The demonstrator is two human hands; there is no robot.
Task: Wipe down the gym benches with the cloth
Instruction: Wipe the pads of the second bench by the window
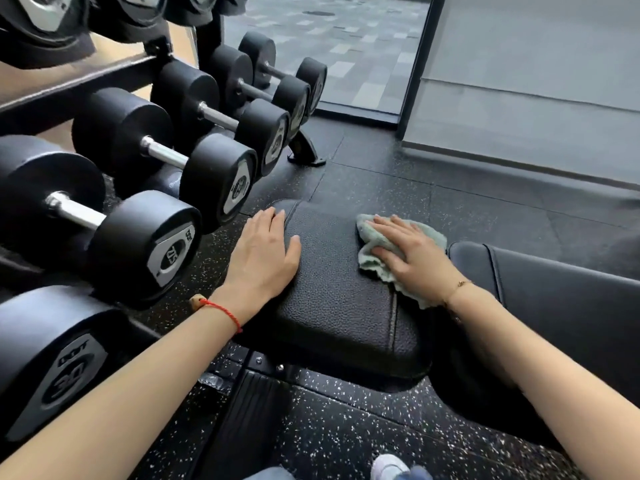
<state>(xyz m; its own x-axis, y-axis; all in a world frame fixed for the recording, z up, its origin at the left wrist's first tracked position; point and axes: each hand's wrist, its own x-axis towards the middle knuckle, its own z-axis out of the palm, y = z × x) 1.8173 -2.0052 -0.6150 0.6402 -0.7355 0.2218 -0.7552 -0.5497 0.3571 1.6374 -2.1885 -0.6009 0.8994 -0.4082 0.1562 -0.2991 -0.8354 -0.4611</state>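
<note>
Left hand (263,252) flat on bench pad (339,306) mid-frame, fingers straight and together, right hand (412,252) pressing green cloth (372,244), fingers spread

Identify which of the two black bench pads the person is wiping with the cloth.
The textured seat pad under both hands: the right hand presses the green cloth on it. The smoother pad to its right is untouched.

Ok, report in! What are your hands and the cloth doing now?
Right hand flat, pressing green cloth on bench pad. Left hand flat on pad's left edge. Nothing blocking the pad.
</note>
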